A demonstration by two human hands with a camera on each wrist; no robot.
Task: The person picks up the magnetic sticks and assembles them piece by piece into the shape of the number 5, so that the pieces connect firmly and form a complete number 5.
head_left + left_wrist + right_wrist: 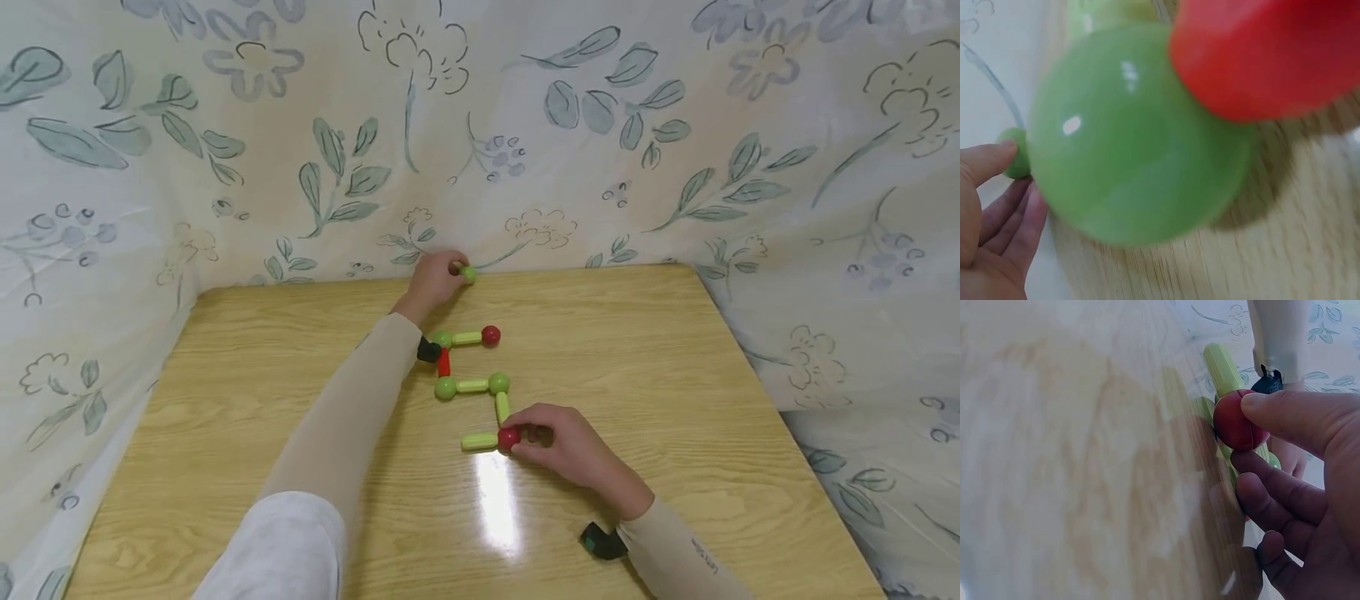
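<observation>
At the table's far edge my left hand (437,279) pinches a small green ball (468,273) between thumb and fingers. My right hand (566,442) grips a red ball (509,438) at the near corner of a zigzag chain of balls and rods. From that ball a yellow-green rod (480,441) points left, and another rod (502,407) leads up to a green ball (498,382). Farther along come a second green ball (446,387) and a red rod (444,362). The chain's far row ends at a red ball (491,336). In the left wrist view a green ball (1141,137) looms close to the camera.
The wooden table (637,358) carries the chain near its middle. A floral cloth (480,125) hangs behind and at the sides. My left forearm (352,400) reaches across the table left of the chain, its black wrist camera (428,350) close beside the chain's upper left corner.
</observation>
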